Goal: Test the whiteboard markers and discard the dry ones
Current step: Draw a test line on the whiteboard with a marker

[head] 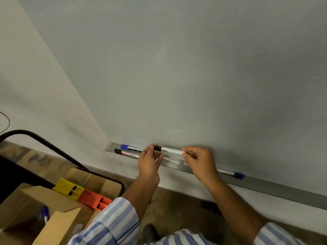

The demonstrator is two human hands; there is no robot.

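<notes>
A person in blue-and-white striped sleeves stands at a smooth, pale grey whiteboard with a long metal tray running along its bottom edge. Both hands hold one slim white marker level, just above the tray and close to the board. The left hand pinches the marker's black cap between thumb and fingertips; the right hand pinches the opposite, plain white end of the barrel. So each grip is clenched on the same marker, one at each end, and the cap looks seated on the barrel.

In the tray, at its left end, lie two more cylindrical markers side by side: a blue-capped marker nearest the board and a black-capped marker with a printed label on the outer side. Further right along the tray, past the right hand, lies another blue-capped marker, cap pointing right.

Below and left of the tray, an open brown cardboard box has its flaps up; inside it a marker with a blue cap stands on end. Beside the box, toward the tray, sit a yellow plastic block and an orange plastic block, each angular with dark rectangular slots. A curved black bar arcs above them. The floor below the tray is mottled brown.
</notes>
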